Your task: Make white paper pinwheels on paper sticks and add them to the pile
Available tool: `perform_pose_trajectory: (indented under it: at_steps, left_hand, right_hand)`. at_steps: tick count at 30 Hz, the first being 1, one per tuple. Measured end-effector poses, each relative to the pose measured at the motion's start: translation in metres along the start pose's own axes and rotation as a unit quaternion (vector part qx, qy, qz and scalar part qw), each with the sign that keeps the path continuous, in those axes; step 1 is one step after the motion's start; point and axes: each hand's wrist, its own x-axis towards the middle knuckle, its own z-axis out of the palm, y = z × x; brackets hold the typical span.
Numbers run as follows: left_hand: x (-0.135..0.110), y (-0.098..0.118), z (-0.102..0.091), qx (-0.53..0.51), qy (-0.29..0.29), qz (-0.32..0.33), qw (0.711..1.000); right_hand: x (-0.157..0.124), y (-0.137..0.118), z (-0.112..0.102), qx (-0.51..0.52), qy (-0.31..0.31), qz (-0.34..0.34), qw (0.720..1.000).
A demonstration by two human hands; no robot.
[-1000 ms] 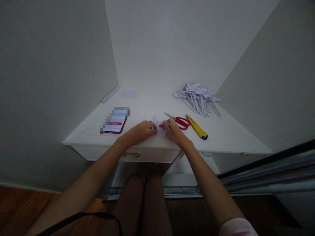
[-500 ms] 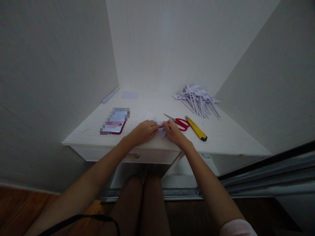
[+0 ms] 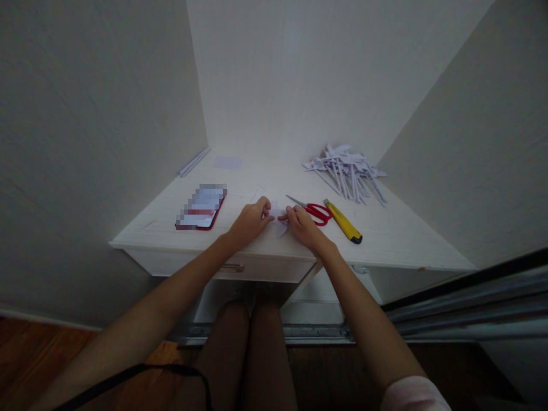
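Between my hands, close to the desk's front edge, is a small folded piece of white paper (image 3: 281, 229) with pointed flaps. My left hand (image 3: 254, 220) is curled at its left side, thumb and fingers closed on the paper's edge. From the right, my right hand (image 3: 302, 224) pinches the same piece between thumb and forefinger. Just beyond the right hand lie red-handled scissors (image 3: 317, 213), their blades pointing left. Beside them rests a yellow box cutter (image 3: 343, 221) with a black end.
A phone (image 3: 201, 208) with a red edge lies at left. Paper sticks (image 3: 194, 162) and a flat paper sheet (image 3: 228, 162) are at the back left of the white desk (image 3: 402, 234). Several folded paper pieces on sticks (image 3: 346, 171) are piled at the back right, near the walls.
My hands have drawn slightly apart, and the left fingers have lifted and curled. More of the folded paper now shows between them. The view has shifted a little.
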Motion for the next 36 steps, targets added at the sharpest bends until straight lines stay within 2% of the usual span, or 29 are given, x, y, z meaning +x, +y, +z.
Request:
perform_pose_trajectory:
  at_steps: [6,12,19,29,32,36]
  left_hand:
    - [0.0006,-0.0006,0.0026,0.013,-0.007,0.067,0.998]
    - [0.0028,-0.0032,0.0031,0.008,-0.001,0.094,0.996]
    - [0.0035,-0.0039,0.0061,0.016,-0.025,0.133,0.991]
    - [-0.0020,-0.0004,0.0082,0.104,-0.074,0.159,0.979]
    - [-0.0029,-0.0003,0.0085,0.107,-0.080,0.181,0.974]
    - [-0.0051,0.0021,0.0059,0.124,-0.077,0.206,0.968]
  right_hand:
    - [-0.0004,-0.0010,-0.0009,-0.013,-0.004,-0.006,1.000]
    - [0.0003,-0.0002,0.0000,-0.003,-0.001,-0.005,1.000]
    - [-0.0004,0.0008,0.0008,-0.002,0.001,0.005,1.000]
    - [0.0000,0.0013,0.0005,-0.016,0.002,0.005,1.000]
    - [0.0008,0.0040,0.0009,-0.029,0.002,-0.009,1.000]
    - [0.0004,0.0013,-0.0002,-0.029,0.006,0.008,1.000]
